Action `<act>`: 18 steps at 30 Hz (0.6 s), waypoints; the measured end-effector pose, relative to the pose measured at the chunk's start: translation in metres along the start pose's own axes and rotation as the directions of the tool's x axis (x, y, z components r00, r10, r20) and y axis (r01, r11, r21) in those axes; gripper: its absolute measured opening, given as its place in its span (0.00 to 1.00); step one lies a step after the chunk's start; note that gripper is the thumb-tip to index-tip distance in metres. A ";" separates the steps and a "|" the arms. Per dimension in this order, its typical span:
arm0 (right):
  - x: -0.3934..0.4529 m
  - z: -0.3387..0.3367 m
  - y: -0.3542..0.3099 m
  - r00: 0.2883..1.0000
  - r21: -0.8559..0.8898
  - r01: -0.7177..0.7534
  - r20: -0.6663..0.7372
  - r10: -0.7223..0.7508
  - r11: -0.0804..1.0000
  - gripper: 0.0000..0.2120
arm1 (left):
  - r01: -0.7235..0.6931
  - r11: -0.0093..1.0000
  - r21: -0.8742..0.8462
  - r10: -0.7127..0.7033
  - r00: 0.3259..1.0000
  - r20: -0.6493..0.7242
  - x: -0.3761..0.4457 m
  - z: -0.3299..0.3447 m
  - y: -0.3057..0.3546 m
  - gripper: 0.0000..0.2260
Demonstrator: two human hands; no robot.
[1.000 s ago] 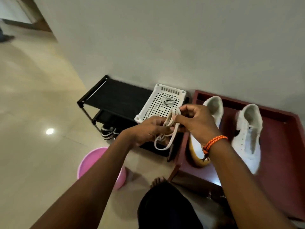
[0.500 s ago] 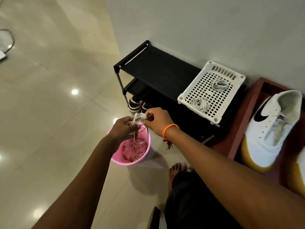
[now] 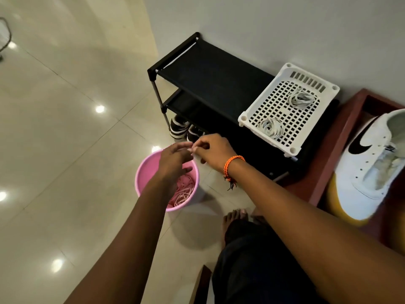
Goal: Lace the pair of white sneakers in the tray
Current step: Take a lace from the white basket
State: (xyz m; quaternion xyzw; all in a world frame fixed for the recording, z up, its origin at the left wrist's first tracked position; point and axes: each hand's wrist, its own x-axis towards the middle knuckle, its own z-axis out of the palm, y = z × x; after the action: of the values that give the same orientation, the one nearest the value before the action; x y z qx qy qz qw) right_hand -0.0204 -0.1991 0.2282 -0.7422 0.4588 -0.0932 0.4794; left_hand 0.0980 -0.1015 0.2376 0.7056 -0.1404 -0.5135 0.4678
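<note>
Hands, two, both over the pink bucket (image 3: 146,172) at about 8 o'clock from frame centre. Left hand (image 3: 175,159) hangs above the bucket mouth with fingers loosely extended, gripping nothing I can make out. Right hand (image 3: 213,150), orange wristband (image 3: 232,164) on the wrist, has fingertips drawn together near the left fingertips; motion blur there, so I cannot tell whether it pinches anything. Loose laces (image 3: 184,191), one tangle, lie in the bucket, partly hidden by my left forearm.

Sneakers: I count one white sneaker (image 3: 372,163) in view, black swoosh, yellow sole, eyelets unlaced, lying in the red tray (image 3: 341,132) at 3 o'clock, cut off by the frame edge. White basket (image 3: 258,115), one, sits on the black shoe rack (image 3: 210,71) at 1 o'clock and holds two lace coils (image 3: 300,98). Striped shoes (image 3: 178,128), two, sit under the rack. Bare feet (image 3: 235,216) at 5 o'clock.
</note>
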 end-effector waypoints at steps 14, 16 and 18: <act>-0.017 -0.182 0.018 0.865 -0.001 -0.032 -0.501 0.027 0.999 0.07 | -0.417 0.903 0.106 0.409 0.908 0.084 -0.019 0.191 0.089 0.09; -0.012 -0.204 0.033 0.850 -0.139 -0.106 -0.527 0.017 0.985 0.07 | -0.545 0.724 0.422 0.536 0.830 0.154 -0.010 0.202 0.085 0.13; -0.006 -0.223 0.050 0.833 -0.259 -0.182 -0.553 0.009 0.949 0.14 | -0.563 0.561 0.606 0.531 0.807 0.259 -0.003 0.214 0.078 0.20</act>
State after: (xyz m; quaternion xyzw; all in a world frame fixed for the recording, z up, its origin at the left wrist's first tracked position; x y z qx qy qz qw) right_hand -0.1825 -0.3401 0.3067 -0.7247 0.6218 -0.2053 0.2142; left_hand -0.0642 -0.2507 0.2948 0.7321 -0.5338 -0.2758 0.3210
